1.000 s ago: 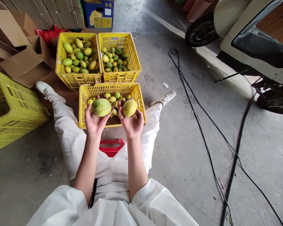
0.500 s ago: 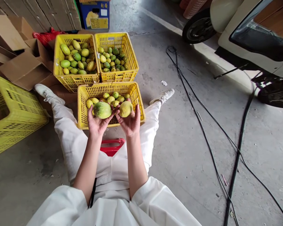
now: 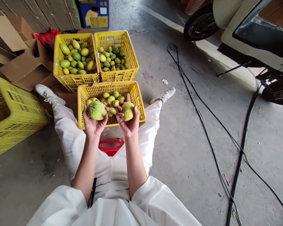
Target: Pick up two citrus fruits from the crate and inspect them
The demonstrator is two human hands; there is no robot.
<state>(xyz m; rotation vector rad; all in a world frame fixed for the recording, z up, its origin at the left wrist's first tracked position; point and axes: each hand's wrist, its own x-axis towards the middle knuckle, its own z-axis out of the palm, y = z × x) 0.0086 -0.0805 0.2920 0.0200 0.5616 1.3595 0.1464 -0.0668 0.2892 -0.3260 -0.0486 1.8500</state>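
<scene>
Green fruit (image 3: 96, 110) rests in left hand (image 3: 93, 123), fingers curled under & around it; yellow fruit (image 3: 127, 111) gripped same way in right hand (image 3: 129, 123); both above near yellow crate (image 3: 82, 106); blue box (image 3: 94, 13) label unreadable.

I wear white from top to bottom. My top has loose white sleeves (image 3: 61, 204) that are pushed up, so both forearms are bare. My left hand (image 3: 92, 121) and right hand (image 3: 129, 121) are bare too, with no gloves, rings or watch that I can make out. My trousers (image 3: 68, 131) are white as well, of a plain, slightly creased cloth, wide in the leg. A narrow black strap (image 3: 93, 192) hangs down my front, just beside the left forearm. On my feet are white lace-up sneakers, the left sneaker (image 3: 48, 93) and the right sneaker (image 3: 164, 94), both a little scuffed.
</scene>
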